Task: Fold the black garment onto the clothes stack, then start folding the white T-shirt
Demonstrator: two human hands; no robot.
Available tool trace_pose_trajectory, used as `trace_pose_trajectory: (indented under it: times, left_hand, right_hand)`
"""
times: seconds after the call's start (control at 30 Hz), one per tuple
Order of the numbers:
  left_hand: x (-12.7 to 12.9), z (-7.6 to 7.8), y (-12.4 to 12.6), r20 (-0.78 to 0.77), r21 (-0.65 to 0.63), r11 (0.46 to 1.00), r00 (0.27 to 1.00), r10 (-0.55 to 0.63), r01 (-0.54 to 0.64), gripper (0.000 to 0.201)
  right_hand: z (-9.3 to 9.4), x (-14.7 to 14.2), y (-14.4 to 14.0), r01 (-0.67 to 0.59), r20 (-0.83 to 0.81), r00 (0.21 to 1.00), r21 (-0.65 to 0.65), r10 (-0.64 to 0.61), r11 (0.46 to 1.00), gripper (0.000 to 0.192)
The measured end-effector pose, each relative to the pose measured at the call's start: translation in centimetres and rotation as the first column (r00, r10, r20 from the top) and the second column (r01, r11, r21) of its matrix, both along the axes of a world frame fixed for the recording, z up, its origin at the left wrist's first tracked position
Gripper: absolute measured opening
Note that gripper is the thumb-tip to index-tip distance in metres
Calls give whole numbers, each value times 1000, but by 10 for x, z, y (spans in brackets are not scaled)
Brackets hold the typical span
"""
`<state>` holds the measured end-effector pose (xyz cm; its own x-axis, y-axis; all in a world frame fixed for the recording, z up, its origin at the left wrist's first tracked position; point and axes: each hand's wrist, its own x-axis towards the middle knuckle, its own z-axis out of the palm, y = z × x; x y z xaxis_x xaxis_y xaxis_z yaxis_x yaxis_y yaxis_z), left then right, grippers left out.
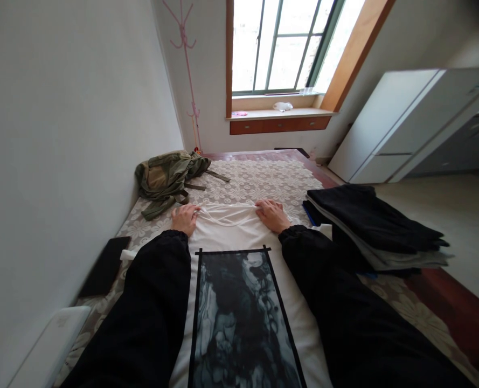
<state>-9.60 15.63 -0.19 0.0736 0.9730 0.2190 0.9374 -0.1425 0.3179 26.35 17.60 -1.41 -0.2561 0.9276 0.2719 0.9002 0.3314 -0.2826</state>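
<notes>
A white T-shirt (231,234) lies spread flat on the lace-covered table, its neckline at the far end. A dark marbled print in a black frame fills its front. My left hand (185,218) holds the shirt's left shoulder, fingers bent and pressed together on the cloth beside the collar. At the opposite shoulder, my right hand (272,214) grips the fabric in the same way, its fingertips close to the neckline. Black sleeves cover both my forearms and hide parts of the shirt's sides.
A green backpack (164,178) lies at the back left against the wall. Folded dark clothes (372,223) are stacked at the right. A black flat item (105,267) and a white box-like object (49,347) sit at the left. A pink coat stand (188,70) stands behind.
</notes>
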Motion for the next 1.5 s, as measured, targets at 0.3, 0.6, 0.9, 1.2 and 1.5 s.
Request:
trace_pose_trajectory:
  times: [0.3, 0.6, 0.9, 1.2, 1.5]
  left_hand:
    - [-5, -5, 5, -32, 56, 997, 998, -58, 59, 60]
    - [-8, -6, 7, -58, 99, 991, 995, -84, 90, 64]
    - [-1, 0, -2, -153, 58, 998, 988, 22, -14, 56]
    - [22, 21, -16, -175, 25, 999, 984, 30, -26, 44]
    - [38, 10, -20, -151, -146, 978, 980, 128, -150, 54]
  right_hand:
    - [0, 0, 1, -54, 18, 998, 26, 53, 998, 32]
    - [10, -4, -9, -24, 115, 993, 49, 18, 999, 49]
    - [20, -16, -18, 81, 226, 970, 21, -84, 997, 55]
    - [28, -29, -28, 195, 298, 942, -109, -155, 975, 53]
    - [17, -45, -32, 279, 331, 923, -230, -194, 933, 74]
